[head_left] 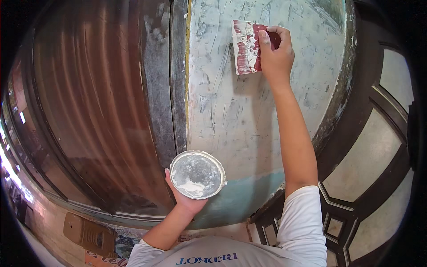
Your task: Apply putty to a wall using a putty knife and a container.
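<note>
Up on the wall, my right hand (276,52) grips a dark red putty spreader (247,48) between thumb and fingers. White putty is smeared along its face, and its far edge is close to the wall; I cannot tell whether it touches. Lower down, my left hand (189,200) holds a round pale lid (198,174) from beneath, with a lump of white putty (193,188) near its lower rim. The wall panel (222,111) is whitish with dark scratches and patches, and its lowest strip is blue-green.
Left of the panel stand a worn dark frame (156,66) and a brown curtain behind glass (98,89). A dark door with pale panels (362,155) is at the right. On the floor at lower left is a brown plastic stool (89,233).
</note>
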`<control>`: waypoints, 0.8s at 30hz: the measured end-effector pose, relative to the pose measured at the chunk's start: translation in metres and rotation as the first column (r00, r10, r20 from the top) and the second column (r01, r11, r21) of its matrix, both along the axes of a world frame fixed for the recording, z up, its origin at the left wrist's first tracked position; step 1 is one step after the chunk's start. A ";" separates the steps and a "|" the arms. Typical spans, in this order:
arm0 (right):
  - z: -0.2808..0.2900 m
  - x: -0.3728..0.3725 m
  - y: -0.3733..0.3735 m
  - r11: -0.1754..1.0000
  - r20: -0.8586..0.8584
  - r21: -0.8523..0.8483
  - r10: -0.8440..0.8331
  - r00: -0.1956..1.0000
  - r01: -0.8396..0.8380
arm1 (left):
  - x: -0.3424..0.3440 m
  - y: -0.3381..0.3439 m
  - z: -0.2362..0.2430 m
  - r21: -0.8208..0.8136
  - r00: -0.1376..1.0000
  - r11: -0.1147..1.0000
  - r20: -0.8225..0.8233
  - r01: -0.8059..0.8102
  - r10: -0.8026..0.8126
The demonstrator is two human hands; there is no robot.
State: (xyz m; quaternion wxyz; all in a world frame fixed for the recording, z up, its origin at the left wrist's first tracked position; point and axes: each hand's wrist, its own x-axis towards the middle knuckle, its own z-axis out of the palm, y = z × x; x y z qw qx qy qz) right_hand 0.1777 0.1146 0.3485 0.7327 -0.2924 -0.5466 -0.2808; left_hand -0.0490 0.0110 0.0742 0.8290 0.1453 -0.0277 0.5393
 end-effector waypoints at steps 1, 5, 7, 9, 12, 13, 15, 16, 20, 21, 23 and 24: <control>0.002 -0.001 0.004 1.000 -0.003 -0.002 -0.001 1.000 0.001 | -0.001 0.000 -0.001 0.012 1.000 1.000 -0.009 0.006 -0.006; 0.005 -0.002 0.020 0.968 0.096 -0.046 -0.243 0.965 0.248 | -0.006 0.007 -0.007 -0.045 0.998 0.998 -0.051 -0.047 0.045; 0.007 0.008 0.029 0.875 0.097 -0.023 -0.479 0.872 0.483 | -0.009 0.011 -0.008 -0.005 0.998 1.000 -0.055 -0.019 0.019; 0.021 0.024 0.027 0.860 0.071 0.046 -0.509 0.858 0.507 | -0.010 0.015 -0.005 0.026 0.993 0.998 -0.102 -0.056 0.058; 0.027 0.026 0.018 0.859 0.068 0.006 -0.511 0.857 0.512 | -0.013 0.016 -0.006 0.035 0.993 0.998 -0.106 -0.049 0.052; 0.025 0.021 0.019 0.915 0.074 0.061 -0.403 0.912 0.399 | -0.015 0.015 -0.006 0.064 0.995 0.997 -0.092 -0.033 0.039; 0.020 0.009 0.022 0.951 0.084 0.120 -0.296 0.952 0.285 | -0.016 0.019 -0.006 0.030 0.993 0.999 -0.111 -0.036 0.039; 0.016 0.003 0.027 0.941 0.158 0.082 -0.338 0.928 0.329 | -0.016 0.021 -0.006 -0.006 0.991 0.999 -0.130 -0.045 0.044; 0.022 0.021 0.030 0.911 0.163 0.047 -0.411 0.897 0.409 | -0.015 0.022 -0.007 0.021 0.998 1.000 -0.064 -0.023 0.024; 0.025 0.028 0.027 0.898 0.105 0.032 -0.439 0.892 0.438 | -0.016 0.022 -0.008 0.022 0.998 0.999 -0.064 -0.023 0.024; 0.028 0.028 0.026 0.908 0.088 0.043 -0.418 0.904 0.416 | -0.017 0.025 -0.012 0.021 0.990 0.998 -0.129 -0.062 0.065; 0.025 0.020 0.027 0.930 0.128 0.051 -0.368 0.921 0.365 | -0.018 0.030 -0.017 0.024 0.982 0.994 -0.154 -0.106 0.108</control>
